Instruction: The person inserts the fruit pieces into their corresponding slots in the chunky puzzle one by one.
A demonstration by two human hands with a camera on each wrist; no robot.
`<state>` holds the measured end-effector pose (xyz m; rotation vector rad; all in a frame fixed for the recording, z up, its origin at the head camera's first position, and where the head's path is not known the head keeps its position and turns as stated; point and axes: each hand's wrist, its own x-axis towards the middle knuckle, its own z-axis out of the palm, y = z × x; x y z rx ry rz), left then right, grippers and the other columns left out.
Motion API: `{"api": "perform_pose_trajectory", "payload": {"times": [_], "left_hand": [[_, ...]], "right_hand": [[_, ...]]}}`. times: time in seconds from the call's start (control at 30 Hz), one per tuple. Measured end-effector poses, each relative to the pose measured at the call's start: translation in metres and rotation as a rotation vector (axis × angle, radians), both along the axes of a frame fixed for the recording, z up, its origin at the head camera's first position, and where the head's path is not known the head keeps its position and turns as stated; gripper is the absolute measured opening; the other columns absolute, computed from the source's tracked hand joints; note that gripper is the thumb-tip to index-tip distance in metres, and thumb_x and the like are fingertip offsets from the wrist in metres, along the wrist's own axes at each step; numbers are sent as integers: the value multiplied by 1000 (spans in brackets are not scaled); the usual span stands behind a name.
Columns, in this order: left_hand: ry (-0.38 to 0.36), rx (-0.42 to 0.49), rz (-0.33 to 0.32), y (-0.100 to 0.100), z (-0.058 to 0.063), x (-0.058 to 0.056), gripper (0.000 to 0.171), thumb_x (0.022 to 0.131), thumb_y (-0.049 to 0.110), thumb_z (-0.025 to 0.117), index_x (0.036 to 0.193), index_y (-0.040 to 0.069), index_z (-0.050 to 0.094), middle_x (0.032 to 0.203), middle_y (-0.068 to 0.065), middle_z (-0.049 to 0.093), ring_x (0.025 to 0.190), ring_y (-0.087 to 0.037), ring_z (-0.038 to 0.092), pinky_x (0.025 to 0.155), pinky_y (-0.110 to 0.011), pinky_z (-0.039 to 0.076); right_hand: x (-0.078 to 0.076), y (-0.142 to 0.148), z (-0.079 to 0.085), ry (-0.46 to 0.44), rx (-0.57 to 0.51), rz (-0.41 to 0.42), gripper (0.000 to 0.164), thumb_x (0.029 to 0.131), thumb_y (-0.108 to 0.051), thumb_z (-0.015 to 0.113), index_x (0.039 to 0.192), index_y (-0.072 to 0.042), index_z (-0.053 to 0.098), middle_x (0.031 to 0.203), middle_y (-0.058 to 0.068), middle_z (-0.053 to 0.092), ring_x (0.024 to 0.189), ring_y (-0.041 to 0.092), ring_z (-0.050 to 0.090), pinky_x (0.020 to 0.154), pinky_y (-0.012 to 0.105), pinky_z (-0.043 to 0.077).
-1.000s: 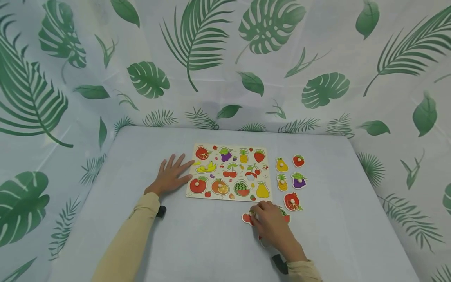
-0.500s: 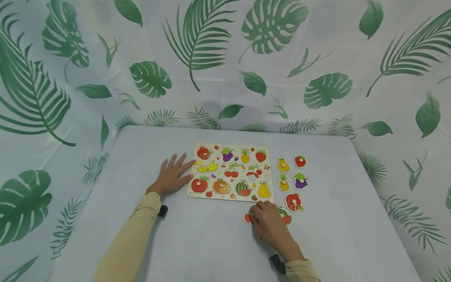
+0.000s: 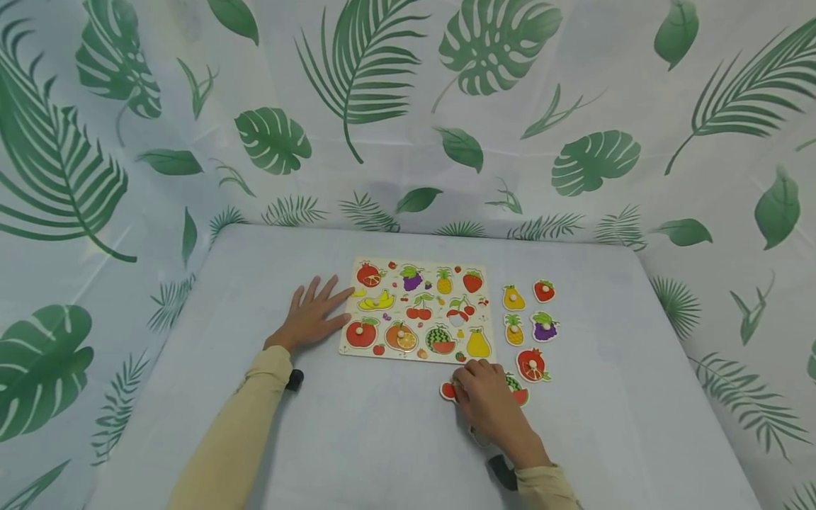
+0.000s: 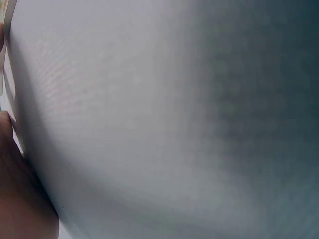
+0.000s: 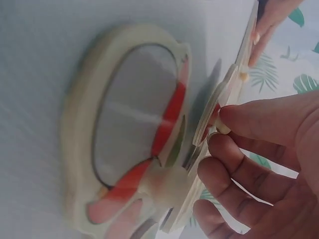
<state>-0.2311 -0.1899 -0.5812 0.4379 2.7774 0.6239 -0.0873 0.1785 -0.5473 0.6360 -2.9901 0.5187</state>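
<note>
A wooden fruit puzzle board lies flat on the table. My left hand is spread beside it, with thumb and index fingertips at its left edge. In front of the board's right corner, my right hand pinches the small knob of a red cherry puzzle piece. The right wrist view shows thumb and index finger on that knob, the piece seen edge-on. A watermelon piece lies partly hidden beyond the right hand. Under the wrist is a pale piece with red parts.
Right of the board lie loose knobbed pieces: a pear, a strawberry, a pineapple, grapes and a pomegranate. Knobs show on the board's apple and orange. A leaf-print cloth hangs behind.
The head view has shifted very slightly. Both hands stay in place, the right one still at the cherry piece.
</note>
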Motion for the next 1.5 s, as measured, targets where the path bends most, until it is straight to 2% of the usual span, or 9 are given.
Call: {"api": "perform_pose_trajectory", "payload": {"times": [0.23,0.47,0.63,0.93,1.17,1.4,1.5], "left_hand": [[-3,-21,0,0,5,0,71,107,54,55,169,24,36,179,-13,10,163,-42,-8,126,-65,-8],[-18,-10,6,-1,6,0,71,107,53,55,169,24,37,179,-13,10,163,-42,-8,126,-65,-9],[-9,-10,2,-1,3,0,71,107,53,55,169,24,37,179,-14,11,163,-43,-7,126,-65,-8],[3,-9,-4,-1,2,-2,71,107,53,55,169,24,37,179,-13,11,163,-43,-7,126,-65,-8],[-13,-12,-9,-1,4,-1,71,107,52,56,169,24,37,179,-13,11,163,-42,-7,126,-65,-7],[7,0,-3,-2,-3,-1,70,107,53,54,169,23,38,179,-14,11,163,-43,-8,125,-64,-9],[13,14,-3,-1,-6,-2,70,107,54,54,168,24,39,179,-14,12,163,-43,-8,125,-65,-10]], "right_hand": [[-14,-1,7,50,17,28,25,84,-7,92,103,-6,75,97,8,69,98,31,63,93,52,52],[-38,-3,21,147,15,62,24,83,-4,92,101,-4,76,94,8,68,95,32,64,93,54,52],[-60,-3,30,169,8,74,20,86,-2,89,101,-3,76,93,9,69,93,32,63,92,55,52],[-99,-10,41,155,-11,92,12,92,-4,83,102,-2,76,92,10,68,90,31,62,90,54,51],[-123,-25,38,132,-59,135,5,96,-2,77,101,-1,75,92,10,67,87,29,61,84,48,52],[-141,-41,33,96,-37,163,6,98,-3,75,103,-2,77,94,9,69,93,30,63,87,48,53],[-146,-44,28,82,-6,165,2,98,-4,75,99,-3,76,93,9,67,91,29,63,87,49,54]]}}
